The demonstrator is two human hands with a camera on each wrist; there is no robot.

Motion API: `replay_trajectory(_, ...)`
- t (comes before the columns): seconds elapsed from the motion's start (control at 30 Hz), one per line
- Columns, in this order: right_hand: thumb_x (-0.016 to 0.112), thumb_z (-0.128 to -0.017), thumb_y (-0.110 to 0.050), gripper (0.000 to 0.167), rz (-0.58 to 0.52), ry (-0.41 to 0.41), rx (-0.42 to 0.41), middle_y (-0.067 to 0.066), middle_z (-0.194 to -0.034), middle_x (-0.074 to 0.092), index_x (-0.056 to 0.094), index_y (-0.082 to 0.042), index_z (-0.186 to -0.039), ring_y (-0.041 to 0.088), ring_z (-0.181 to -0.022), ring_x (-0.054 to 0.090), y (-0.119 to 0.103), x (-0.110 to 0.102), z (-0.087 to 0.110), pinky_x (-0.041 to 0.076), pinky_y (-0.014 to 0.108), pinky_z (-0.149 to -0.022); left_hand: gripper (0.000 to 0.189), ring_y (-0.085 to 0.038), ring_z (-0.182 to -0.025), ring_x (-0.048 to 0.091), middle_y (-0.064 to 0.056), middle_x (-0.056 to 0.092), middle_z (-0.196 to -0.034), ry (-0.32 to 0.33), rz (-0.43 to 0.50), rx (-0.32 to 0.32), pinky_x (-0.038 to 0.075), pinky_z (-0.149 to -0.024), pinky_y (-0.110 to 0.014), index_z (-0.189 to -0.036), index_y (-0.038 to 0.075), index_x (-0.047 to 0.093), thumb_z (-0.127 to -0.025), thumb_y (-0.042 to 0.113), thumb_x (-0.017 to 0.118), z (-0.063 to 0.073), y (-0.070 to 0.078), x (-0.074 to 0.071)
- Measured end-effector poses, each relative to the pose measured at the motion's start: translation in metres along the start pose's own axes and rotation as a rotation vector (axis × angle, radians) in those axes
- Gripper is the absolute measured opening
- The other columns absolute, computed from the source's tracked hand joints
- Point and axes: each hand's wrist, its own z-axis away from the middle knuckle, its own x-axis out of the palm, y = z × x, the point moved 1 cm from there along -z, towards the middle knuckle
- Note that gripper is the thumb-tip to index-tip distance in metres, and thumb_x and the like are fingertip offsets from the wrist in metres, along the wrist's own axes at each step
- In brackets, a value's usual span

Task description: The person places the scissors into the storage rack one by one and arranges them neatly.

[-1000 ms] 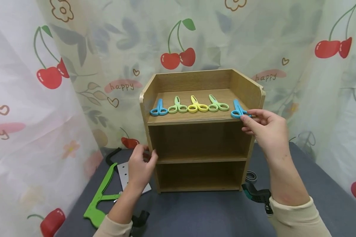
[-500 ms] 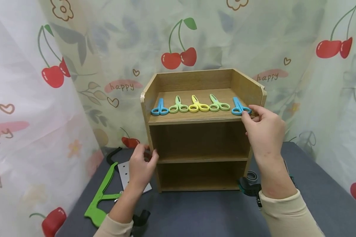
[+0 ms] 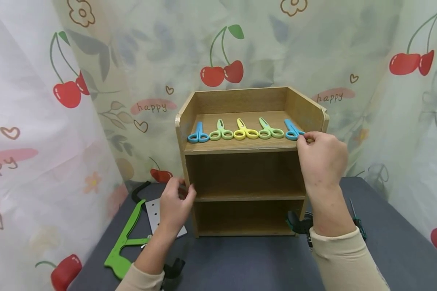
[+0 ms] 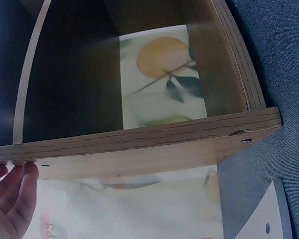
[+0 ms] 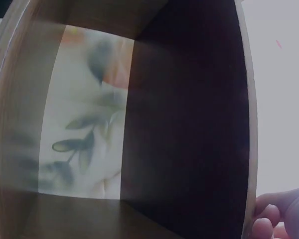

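Five-colour mix aside, several small scissors lie in a row on the top level of a wooden shelf unit (image 3: 245, 152), tips towards the back. From the left come blue scissors (image 3: 198, 136), green scissors (image 3: 221, 132), yellow scissors (image 3: 245, 131), another green pair (image 3: 270, 131) and, at the right end, blue scissors (image 3: 293, 132). My right hand (image 3: 322, 157) pinches the right handle of that last blue pair, whose loop is partly covered. With its fingers curled, my left hand (image 3: 176, 204) holds the unit's left side panel (image 4: 139, 142) by the front edge.
Left of the unit lie a green-framed saw (image 3: 125, 240) and a white plate with holes (image 3: 153, 214) on the dark table (image 3: 240, 262). A thin tool with a dark green handle (image 3: 359, 228) lies at the right. Patterned curtains (image 3: 149, 60) surround the table.
The right-end blue scissors have shifted slightly backwards on the top level. My right hand has turned and its forearm has swung left. The left hand keeps its hold on the unit.
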Motion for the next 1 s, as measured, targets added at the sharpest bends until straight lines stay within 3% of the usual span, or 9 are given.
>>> replay_trajectory(0.1,0.064,-0.097,-0.019,0.026,-0.047,-0.014,-0.020,0.015,-0.086,0.076,0.080,0.000,-0.104,0.036,-0.071,0.068,0.003,0.002,0.003,0.041,0.038,-0.054,0.013,-0.018,-0.070,0.065,-0.008,0.060,-0.088,0.003,-0.004,0.003,0.057,-0.057,-0.034,-0.097,0.004,0.062,-0.089,0.008,0.072,0.001,0.000,-0.001)
replay_trajectory(0.2,0.064,-0.098,-0.020,0.026,-0.117,0.001,-0.052,0.012,-0.073,0.073,0.080,-0.001,-0.106,0.026,-0.060,0.062,0.009,0.003,0.010,0.035,0.030,-0.050,0.013,-0.017,-0.070,0.064,-0.008,0.060,-0.087,0.013,-0.008,0.011,0.056,-0.056,-0.035,-0.096,0.004,0.062,-0.089,0.007,0.072,0.002,-0.001,-0.002)
replay_trajectory(0.37,0.065,-0.096,-0.016,0.022,-0.170,0.069,-0.201,0.003,-0.055,0.058,0.079,-0.003,-0.106,0.010,-0.046,0.045,0.025,0.005,0.020,0.028,0.025,-0.044,0.014,-0.018,-0.069,0.065,-0.008,0.060,-0.087,0.020,-0.015,0.017,0.056,-0.055,-0.036,-0.096,0.004,0.062,-0.088,0.007,0.073,0.002,-0.002,-0.001)
replay_trajectory(0.5,0.066,-0.092,-0.013,0.020,-0.194,0.133,-0.325,0.001,-0.055,0.054,0.078,-0.003,-0.104,0.003,-0.048,0.040,0.043,0.004,0.028,0.030,0.022,-0.047,0.014,-0.018,-0.069,0.065,-0.009,0.060,-0.087,0.011,-0.010,0.023,0.057,-0.055,-0.037,-0.097,0.004,0.062,-0.088,0.007,0.073,0.002,-0.002,0.001)
replay_trajectory(0.77,0.062,-0.086,-0.021,0.030,-0.255,0.175,-0.515,-0.002,-0.057,0.054,0.076,-0.001,-0.102,0.005,-0.049,0.043,0.074,0.000,0.045,0.035,0.018,-0.049,0.012,-0.018,-0.067,0.064,-0.007,0.060,-0.086,-0.023,-0.004,0.030,0.055,-0.055,-0.032,-0.096,0.005,0.061,-0.090,0.009,0.070,0.003,-0.003,0.001)
replay_trajectory(1.0,0.058,-0.087,-0.026,0.034,-0.211,0.222,-0.510,0.000,-0.060,0.059,0.077,-0.002,-0.099,0.010,-0.049,0.047,0.106,-0.003,0.059,0.036,0.018,-0.053,0.014,-0.013,-0.067,0.062,-0.005,0.062,-0.085,-0.118,-0.060,0.034,0.054,-0.056,-0.031,-0.098,0.007,0.064,-0.095,0.020,0.069,0.001,-0.009,-0.007)
